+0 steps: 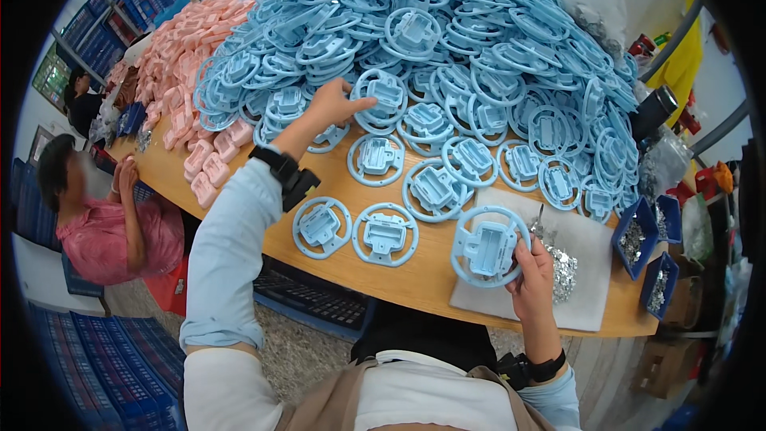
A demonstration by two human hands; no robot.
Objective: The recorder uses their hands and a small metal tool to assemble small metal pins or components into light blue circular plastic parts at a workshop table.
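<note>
My right hand (533, 271) grips the right rim of a light-blue plastic toy steering wheel (488, 249), its hollow side with a box-shaped recess facing up. It is held over the left part of a white foam mat (592, 291). My left hand (331, 105) reaches to the front of the heap, its thumb across the left rim of another blue toy steering wheel (383, 97); the fingertips are partly hidden. Two more wheels, a left one (321, 227) and a right one (385, 234), lie separately near the table's front edge.
A tall heap of blue wheels (415, 32) covers the back of the table, with pink plastic parts (191, 56) to its left. Small metal pieces (564, 271) lie on the mat. Blue bins (636, 235) hold hardware at right. Another person (120, 227) sits at left.
</note>
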